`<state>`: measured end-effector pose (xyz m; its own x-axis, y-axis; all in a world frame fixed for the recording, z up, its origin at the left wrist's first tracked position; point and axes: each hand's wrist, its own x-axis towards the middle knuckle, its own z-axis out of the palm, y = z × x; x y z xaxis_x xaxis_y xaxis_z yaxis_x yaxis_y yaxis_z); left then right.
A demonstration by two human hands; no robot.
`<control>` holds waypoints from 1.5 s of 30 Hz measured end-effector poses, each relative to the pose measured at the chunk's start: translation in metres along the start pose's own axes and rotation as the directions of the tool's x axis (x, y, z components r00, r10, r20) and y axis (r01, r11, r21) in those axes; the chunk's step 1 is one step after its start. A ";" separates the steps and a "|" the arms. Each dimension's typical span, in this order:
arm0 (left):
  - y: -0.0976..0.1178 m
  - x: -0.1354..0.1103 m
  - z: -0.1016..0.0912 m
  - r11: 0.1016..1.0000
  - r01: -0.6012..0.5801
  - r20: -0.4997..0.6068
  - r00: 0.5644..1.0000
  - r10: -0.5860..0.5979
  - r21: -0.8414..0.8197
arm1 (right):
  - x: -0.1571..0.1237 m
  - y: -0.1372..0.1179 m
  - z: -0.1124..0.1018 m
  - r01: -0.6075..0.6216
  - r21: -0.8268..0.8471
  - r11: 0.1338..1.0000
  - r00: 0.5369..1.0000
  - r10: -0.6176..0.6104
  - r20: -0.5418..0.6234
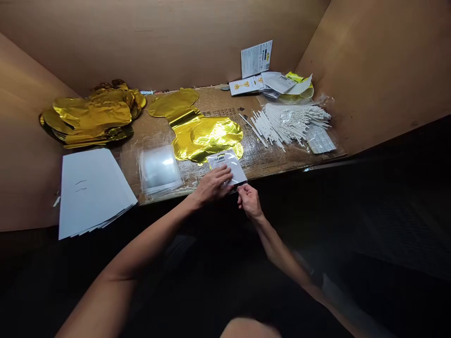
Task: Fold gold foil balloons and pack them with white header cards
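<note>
A flat white card packet in clear plastic (pixel 230 168) lies at the table's front edge, partly covering a gold foil balloon (pixel 207 134). My left hand (pixel 214 184) rests on the packet with its fingers stretched over the surface. At the packet's near right corner, my right hand (pixel 250 201) is closed, thumb and fingers pinching the plastic edge. The corner under those fingertips is hidden. To the left of my left hand is a stack of clear plastic bags (pixel 160 168).
Gold foil balloons (pixel 95 115) are piled at the back left, behind a stack of white sheets (pixel 95 188) overhanging the front edge. White sticks (pixel 289 122) lie heaped at right. Printed cards (pixel 246 86) sit behind them, one card (pixel 256 58) leaning on the cardboard wall (pixel 176 42).
</note>
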<state>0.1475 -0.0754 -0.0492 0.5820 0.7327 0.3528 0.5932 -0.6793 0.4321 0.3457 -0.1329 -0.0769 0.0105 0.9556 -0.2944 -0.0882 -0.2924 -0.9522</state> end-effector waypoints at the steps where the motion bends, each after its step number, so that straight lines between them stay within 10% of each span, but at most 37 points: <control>1: -0.001 0.003 0.002 0.999 0.040 -0.030 0.999 -0.040 -0.016 | 0.000 -0.001 -0.001 0.016 -0.048 0.999 1.000 -0.017 -0.015; 5: -0.017 0.019 0.000 0.987 0.098 -0.023 0.994 -0.102 -0.124 | 0.002 -0.024 -0.007 0.173 -0.420 0.891 0.967 -0.235 -0.099; 9: -0.044 0.034 -0.009 0.980 0.045 0.046 0.998 -0.037 -0.193 | 0.015 -0.057 0.003 0.495 -0.736 0.461 0.789 -0.594 0.158; 14: -0.055 0.040 -0.014 0.972 0.004 0.029 1.000 0.003 -0.233 | 0.031 -0.069 0.015 0.660 -0.745 0.099 0.712 -0.402 0.576; 23: -0.053 0.038 -0.012 0.967 0.011 0.028 1.000 -0.004 -0.255 | 0.038 -0.070 0.020 0.673 -0.726 0.140 0.718 -0.358 0.597; 26: -0.051 0.037 -0.015 0.966 0.019 0.023 1.000 -0.013 -0.258 | 0.039 -0.073 0.014 0.671 -0.616 0.411 0.741 -0.383 0.552; 30: -0.042 0.027 -0.026 0.958 0.028 0.037 0.999 -0.019 -0.287 | 0.023 -0.084 -0.047 0.488 -0.366 0.793 0.872 -0.460 0.167; 33: -0.035 0.014 -0.035 0.939 0.020 0.054 0.999 -0.002 -0.344 | 0.006 -0.087 -0.087 0.501 -0.612 0.612 0.858 -0.441 0.261; 37: -0.030 0.004 -0.044 0.926 0.011 0.090 0.996 0.025 -0.377 | 0.000 -0.070 -0.069 0.615 -0.756 0.223 0.769 -0.383 0.512; 40: -0.028 0.002 -0.043 0.939 0.009 0.137 0.990 0.040 -0.343 | 0.009 -0.057 -0.032 0.563 -0.776 0.284 0.792 -0.454 0.408; 45: -0.014 -0.012 -0.024 0.969 0.093 0.027 0.996 -0.089 -0.227 | 0.009 -0.058 -0.004 0.222 -0.753 0.619 0.937 -0.349 -0.011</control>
<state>0.1192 -0.0738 -0.0395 0.5422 0.7886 0.2902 0.5024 -0.5811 0.6402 0.3553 -0.1075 -0.0252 0.0512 0.9972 0.0551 0.6980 0.0037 -0.7160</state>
